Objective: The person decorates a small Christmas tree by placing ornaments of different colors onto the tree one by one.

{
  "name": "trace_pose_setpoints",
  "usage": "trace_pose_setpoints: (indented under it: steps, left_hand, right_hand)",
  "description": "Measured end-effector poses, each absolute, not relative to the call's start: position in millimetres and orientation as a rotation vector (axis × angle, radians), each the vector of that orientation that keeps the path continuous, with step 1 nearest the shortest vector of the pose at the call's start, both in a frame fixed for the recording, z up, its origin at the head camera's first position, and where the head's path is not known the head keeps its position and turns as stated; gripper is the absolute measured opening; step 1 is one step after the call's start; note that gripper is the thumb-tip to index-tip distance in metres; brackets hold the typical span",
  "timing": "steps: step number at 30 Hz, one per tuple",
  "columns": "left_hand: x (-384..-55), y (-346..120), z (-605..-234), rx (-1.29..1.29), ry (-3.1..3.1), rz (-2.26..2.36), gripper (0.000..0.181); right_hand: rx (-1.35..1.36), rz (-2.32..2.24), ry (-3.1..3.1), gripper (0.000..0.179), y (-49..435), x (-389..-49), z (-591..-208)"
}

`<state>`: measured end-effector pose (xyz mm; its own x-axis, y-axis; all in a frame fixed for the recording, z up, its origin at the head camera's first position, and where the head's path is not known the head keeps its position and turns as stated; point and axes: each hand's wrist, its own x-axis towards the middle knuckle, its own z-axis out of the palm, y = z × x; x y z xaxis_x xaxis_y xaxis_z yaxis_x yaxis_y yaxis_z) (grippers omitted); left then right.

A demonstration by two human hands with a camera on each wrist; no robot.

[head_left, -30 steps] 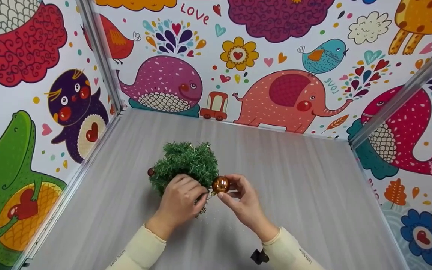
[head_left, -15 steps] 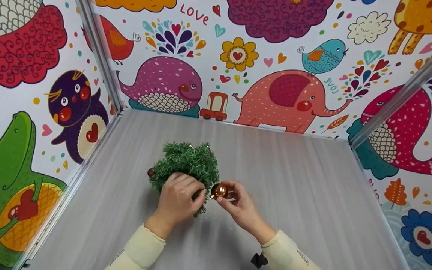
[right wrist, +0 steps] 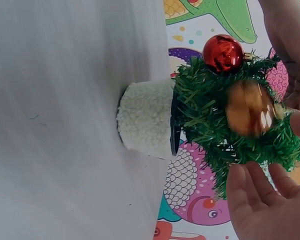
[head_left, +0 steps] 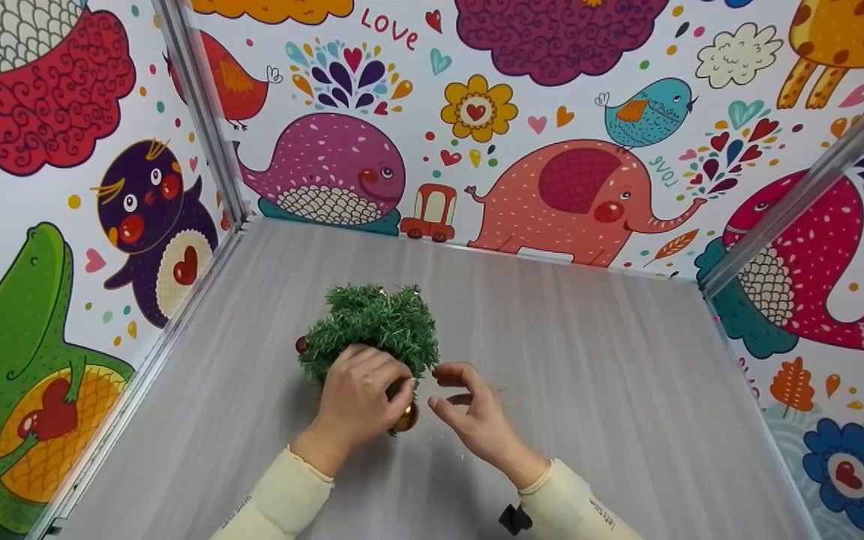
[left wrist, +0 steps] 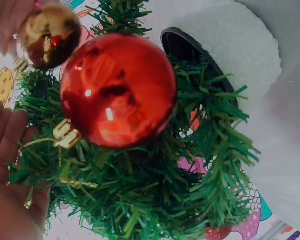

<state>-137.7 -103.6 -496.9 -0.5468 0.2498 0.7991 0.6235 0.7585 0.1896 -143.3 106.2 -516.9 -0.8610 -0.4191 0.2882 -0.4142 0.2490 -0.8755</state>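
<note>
A small artificial Christmas tree (head_left: 379, 322) of green tinsel stands in a white fuzzy pot (right wrist: 147, 119). My left hand (head_left: 361, 394) is at the tree's near side, its thumb and forefinger pinching at the gold loop of a copper-gold bauble (head_left: 406, 417). This bauble hangs just below the left thumb and is blurred in the right wrist view. Whether those fingers also grip a branch is hidden. My right hand (head_left: 481, 412) is just right of the tree, fingers apart and holding nothing. A shiny red bauble (left wrist: 119, 91) hangs on the tree, large in the left wrist view.
A dark red bauble (head_left: 301, 344) shows at the tree's left side. A small black object (head_left: 514, 519) is by the right sleeve. The grey tabletop (head_left: 589, 360) is enclosed by walls with cartoon animals (head_left: 552, 202) and metal corner posts (head_left: 203, 112).
The right hand has let go of the copper-gold bauble, which has swung left and down to below the left thumb. The left hand has stayed nearly still at the tree.
</note>
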Motion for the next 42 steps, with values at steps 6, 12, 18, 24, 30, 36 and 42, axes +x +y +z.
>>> trace_pose_setpoints:
  steps: [6, 12, 18, 24, 30, 36, 42]
  left_hand:
    - [-137.6, -103.3, -496.0, -0.657, -2.148, -0.605, 0.006]
    - [-138.6, -102.7, -497.4, -0.651, -2.151, -0.606, 0.007]
    - [-140.0, -103.2, -499.8, -0.648, -2.133, -0.601, 0.008]
    - [-140.7, -102.2, -498.4, -0.655, -2.113, -0.626, 0.009]
    - [-141.1, -102.4, -496.3, -0.645, -2.124, -0.637, 0.007]
    - [-141.2, -104.3, -493.7, -0.621, -2.140, -0.621, 0.006]
    - [-142.0, -103.7, -493.1, -0.556, -2.139, -0.607, 0.007]
  right_hand:
    - [-1.104, -1.672, 2.731, 0.026, 103.6, -147.2, -522.3]
    - [-1.303, -1.638, 2.822, 0.023, 96.2, -149.1, -516.2]
    - [-1.309, -1.605, 2.824, 0.014, 90.6, -149.6, -515.2]
    - [-1.251, -1.642, 2.802, 0.013, 87.8, -151.6, -517.3]
    - [-1.199, -1.722, 2.753, 0.013, 86.2, -154.4, -513.7]
    - [-1.146, -1.789, 2.763, 0.013, 86.0, -160.6, -506.5]
    - [-1.077, -1.784, 2.783, 0.010, 85.2, -167.3, -503.4]
